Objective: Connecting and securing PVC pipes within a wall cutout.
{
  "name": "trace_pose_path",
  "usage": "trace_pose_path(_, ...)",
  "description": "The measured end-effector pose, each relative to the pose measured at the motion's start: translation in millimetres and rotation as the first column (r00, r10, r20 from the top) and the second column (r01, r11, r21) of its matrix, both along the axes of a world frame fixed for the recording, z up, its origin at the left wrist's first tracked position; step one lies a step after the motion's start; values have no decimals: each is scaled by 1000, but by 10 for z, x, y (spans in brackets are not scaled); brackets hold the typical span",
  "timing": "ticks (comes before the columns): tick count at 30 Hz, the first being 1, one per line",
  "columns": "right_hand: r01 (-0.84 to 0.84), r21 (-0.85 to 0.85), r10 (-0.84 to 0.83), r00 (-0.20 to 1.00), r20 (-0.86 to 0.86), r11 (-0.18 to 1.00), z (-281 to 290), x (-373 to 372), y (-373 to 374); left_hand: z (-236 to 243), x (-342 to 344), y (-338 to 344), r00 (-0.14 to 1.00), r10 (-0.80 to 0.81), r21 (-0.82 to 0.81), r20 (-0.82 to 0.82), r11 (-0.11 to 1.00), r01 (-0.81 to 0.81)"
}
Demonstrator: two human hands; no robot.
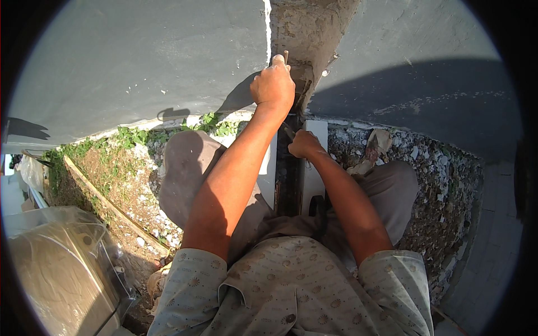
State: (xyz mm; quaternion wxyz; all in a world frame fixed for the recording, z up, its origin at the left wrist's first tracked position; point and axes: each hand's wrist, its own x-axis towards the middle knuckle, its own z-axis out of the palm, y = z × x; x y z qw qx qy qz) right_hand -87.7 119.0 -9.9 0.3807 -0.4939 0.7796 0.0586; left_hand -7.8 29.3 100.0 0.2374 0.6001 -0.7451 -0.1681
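Note:
My left hand (274, 85) is raised against the bare brown strip of wall (305, 33) between two grey painted faces. Its fingers are wrapped round a thin brownish rod (286, 56), whose end pokes up past the knuckles; the rest of the rod is hidden. Lower and to the right, my right hand (306, 145) is closed between my knees. A short dark piece of a tool (288, 131) sticks out beyond its fingers toward the wall; its kind cannot be made out. A white jagged edge (268, 33) runs down the left grey face beside my left hand.
Grey wall panels (185, 56) stand on both sides. White boards (315, 134) flank a dark gap between my legs. Rubble (431, 185) covers the ground at right, weeds (131, 136) and a wooden strip (112, 201) at left. A plastic-wrapped box (61, 263) lies lower left.

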Motion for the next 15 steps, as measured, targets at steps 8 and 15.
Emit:
trace_pose_path(8,451,446,-625,421,657,773,-435,-417,92,-65,-16,-15,998,-4,-98,66,995,10)
trace_pose_path(15,312,428,-529,458,714,848,-427,-592,150,-92,-53,-34,998,-6,-93,59,996,12)
